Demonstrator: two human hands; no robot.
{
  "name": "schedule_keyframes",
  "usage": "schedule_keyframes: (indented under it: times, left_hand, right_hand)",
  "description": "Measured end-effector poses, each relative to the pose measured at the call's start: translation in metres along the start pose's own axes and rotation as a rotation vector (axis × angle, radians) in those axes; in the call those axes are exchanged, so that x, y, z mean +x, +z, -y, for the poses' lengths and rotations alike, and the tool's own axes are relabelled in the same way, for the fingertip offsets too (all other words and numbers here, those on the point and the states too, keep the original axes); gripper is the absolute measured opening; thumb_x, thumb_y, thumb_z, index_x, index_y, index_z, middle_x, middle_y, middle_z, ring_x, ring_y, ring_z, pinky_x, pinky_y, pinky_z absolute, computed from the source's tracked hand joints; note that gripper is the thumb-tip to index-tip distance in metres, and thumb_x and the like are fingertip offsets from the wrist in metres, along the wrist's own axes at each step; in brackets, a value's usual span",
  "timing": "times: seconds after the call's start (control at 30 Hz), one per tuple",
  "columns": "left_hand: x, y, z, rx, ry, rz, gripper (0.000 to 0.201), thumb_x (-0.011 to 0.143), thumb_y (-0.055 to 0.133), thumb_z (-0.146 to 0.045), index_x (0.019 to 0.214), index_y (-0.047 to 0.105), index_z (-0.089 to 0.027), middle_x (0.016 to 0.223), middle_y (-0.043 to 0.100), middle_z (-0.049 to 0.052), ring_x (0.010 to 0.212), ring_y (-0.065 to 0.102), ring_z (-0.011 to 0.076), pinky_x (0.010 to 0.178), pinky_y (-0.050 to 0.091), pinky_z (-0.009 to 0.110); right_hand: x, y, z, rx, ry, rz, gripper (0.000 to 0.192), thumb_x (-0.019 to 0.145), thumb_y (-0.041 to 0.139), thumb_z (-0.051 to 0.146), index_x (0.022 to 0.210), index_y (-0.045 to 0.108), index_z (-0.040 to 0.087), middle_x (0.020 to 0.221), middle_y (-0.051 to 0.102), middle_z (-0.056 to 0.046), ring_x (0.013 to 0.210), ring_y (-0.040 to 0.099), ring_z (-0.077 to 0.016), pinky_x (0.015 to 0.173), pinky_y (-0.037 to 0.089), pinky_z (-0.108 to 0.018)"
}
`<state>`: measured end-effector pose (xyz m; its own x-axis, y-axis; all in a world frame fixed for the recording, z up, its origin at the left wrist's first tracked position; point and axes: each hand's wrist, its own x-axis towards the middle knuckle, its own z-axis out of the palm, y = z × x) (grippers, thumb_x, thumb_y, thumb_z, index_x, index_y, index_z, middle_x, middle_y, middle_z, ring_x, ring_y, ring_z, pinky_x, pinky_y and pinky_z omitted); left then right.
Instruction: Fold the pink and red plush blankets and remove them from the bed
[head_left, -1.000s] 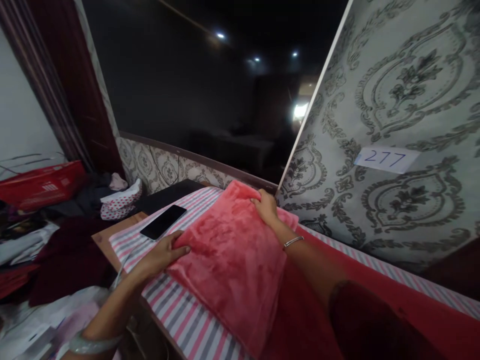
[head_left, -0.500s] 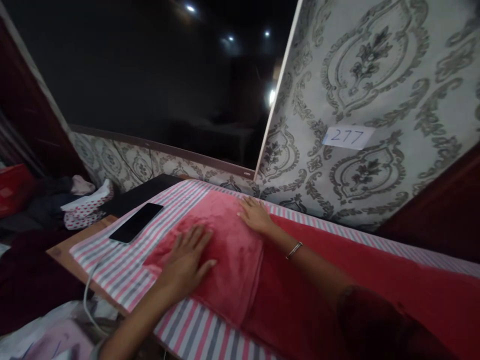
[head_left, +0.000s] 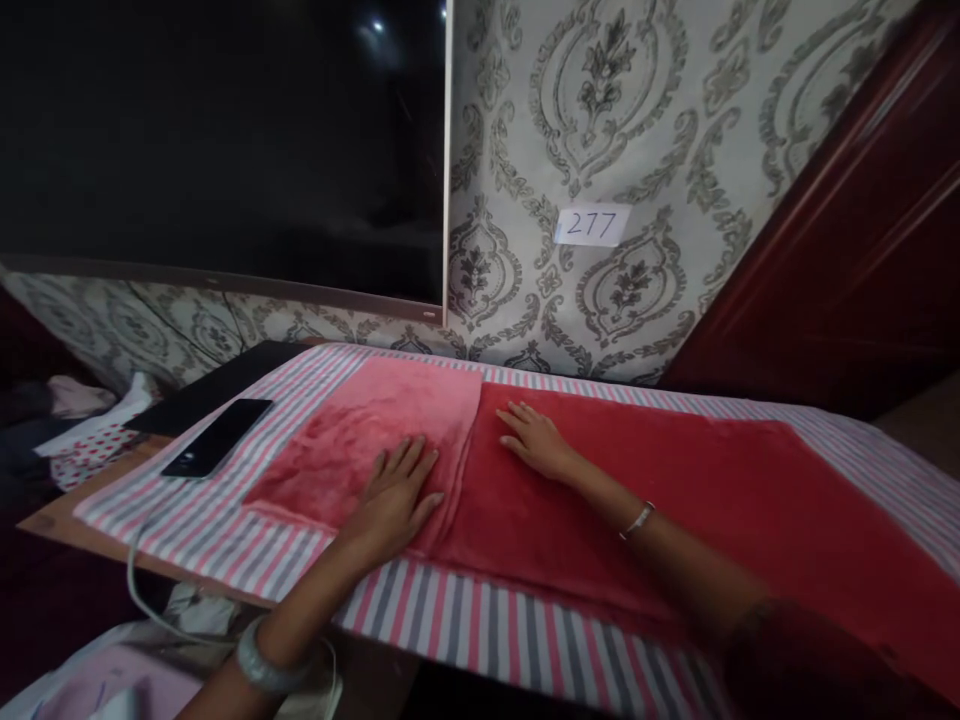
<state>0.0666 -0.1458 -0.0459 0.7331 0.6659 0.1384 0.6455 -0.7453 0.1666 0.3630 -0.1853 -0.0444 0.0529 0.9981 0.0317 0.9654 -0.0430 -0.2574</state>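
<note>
Both your hands are flat and open, gripping nothing: your left hand (head_left: 395, 497) presses the folded-over pink end of the one fuzzy red fleece cloth (head_left: 675, 500), your right hand (head_left: 534, 440) rests just beside the fold edge. So that first fold looks done and laid flat on the striped pink-and-grey worktop cover (head_left: 465, 620), with the long red stretch to your right still unfolded. Count-wise: one cloth, one black phone (head_left: 217, 450) well off to the left, one paper label reading 277 (head_left: 592, 225) on the wall.

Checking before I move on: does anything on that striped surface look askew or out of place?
Nothing damaged or spilled. The pink folded cloth lies flat under the left hand; the right hand rests on the red cloth. A phone sits slanted near the striped cover's left edge.
</note>
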Motion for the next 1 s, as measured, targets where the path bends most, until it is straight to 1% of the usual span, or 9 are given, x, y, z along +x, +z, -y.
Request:
schedule_keyframes:
  times: [0.17,0.33,0.43,0.53,0.63,0.73,0.83,0.93,1.0]
  left_hand:
    - [0.017,0.009,-0.031,0.013,0.018,0.055,0.069,0.099,0.044,-0.044,0.159,0.027,-0.015,0.167,0.023,0.016,0.156,0.013,0.0324,0.122,0.016,0.061]
    - [0.021,0.005,-0.037,0.111,-0.008,0.131,0.07,0.098,0.044,-0.045,0.159,0.028,-0.015,0.168,0.019,0.016,0.155,0.011,0.0355,0.122,0.013,0.063]
    - [0.026,-0.004,-0.039,0.094,-0.019,0.158,0.07,0.098,0.042,-0.046,0.16,0.026,-0.016,0.168,0.018,0.016,0.155,0.01,0.0359,0.12,0.016,0.065]
    - [0.039,-0.008,-0.05,0.096,-0.011,0.129,0.068,0.099,0.039,-0.045,0.16,0.027,-0.018,0.168,0.018,0.016,0.155,0.012,0.0352,0.118,0.02,0.066]
    - [0.053,-0.004,-0.066,0.156,0.037,0.123,0.065,0.098,0.04,-0.042,0.158,0.032,-0.017,0.167,0.021,0.016,0.155,0.014,0.0351,0.119,0.021,0.064]
    - [0.06,0.004,-0.079,0.277,0.071,0.109,0.063,0.097,0.043,-0.041,0.154,0.041,-0.016,0.164,0.03,0.016,0.154,0.014,0.0396,0.119,0.019,0.064]
    - [0.067,0.004,-0.085,0.346,0.055,0.119,0.063,0.096,0.044,-0.04,0.152,0.045,-0.014,0.161,0.037,0.018,0.152,0.019,0.0443,0.116,0.024,0.066]
    - [0.082,-0.008,-0.098,0.368,0.048,0.149,0.061,0.096,0.043,-0.041,0.15,0.049,-0.014,0.157,0.044,0.018,0.148,0.03,0.0459,0.113,0.027,0.069]
    - [0.096,-0.014,-0.114,0.343,0.109,0.134,0.06,0.097,0.04,-0.04,0.151,0.047,-0.016,0.159,0.043,0.016,0.149,0.03,0.0425,0.116,0.025,0.066]
  right_hand:
    - [-0.071,0.01,-0.014,0.04,-0.05,-0.035,0.057,0.102,0.042,0.049,0.156,0.04,0.029,0.166,0.028,-0.008,0.154,0.021,-0.0295,0.121,0.023,-0.054]
    - [-0.121,0.019,-0.028,0.057,0.0,-0.091,0.055,0.102,0.042,0.046,0.155,0.041,0.03,0.166,0.029,-0.007,0.153,0.025,-0.0287,0.122,0.024,-0.055]
    - [-0.135,0.018,-0.027,0.057,0.013,-0.12,0.054,0.102,0.045,0.042,0.154,0.043,0.028,0.165,0.031,-0.008,0.153,0.025,-0.0275,0.122,0.023,-0.053]
    - [-0.14,0.013,-0.021,0.058,0.023,-0.145,0.054,0.101,0.046,0.04,0.154,0.044,0.026,0.164,0.032,-0.009,0.153,0.025,-0.0262,0.123,0.021,-0.051]
    - [-0.142,0.006,-0.016,0.084,0.027,-0.133,0.055,0.102,0.046,0.042,0.154,0.043,0.024,0.165,0.03,-0.01,0.154,0.024,-0.0257,0.124,0.018,-0.049]
    - [-0.148,-0.004,-0.021,0.122,0.01,-0.124,0.056,0.103,0.045,0.044,0.155,0.04,0.026,0.166,0.028,-0.009,0.154,0.021,-0.0235,0.125,0.016,-0.048]
    - [-0.159,-0.019,-0.043,0.115,0.068,-0.148,0.057,0.103,0.043,0.046,0.157,0.036,0.03,0.167,0.026,-0.007,0.155,0.017,-0.0242,0.124,0.016,-0.051]
    - [-0.176,-0.036,-0.08,0.062,0.264,-0.119,0.058,0.103,0.042,0.046,0.158,0.034,0.029,0.168,0.023,-0.009,0.155,0.016,-0.0287,0.122,0.019,-0.057]
    - [-0.19,-0.046,-0.108,0.03,0.413,-0.104,0.058,0.103,0.04,0.046,0.158,0.034,0.028,0.168,0.022,-0.01,0.155,0.016,-0.0308,0.121,0.02,-0.059]
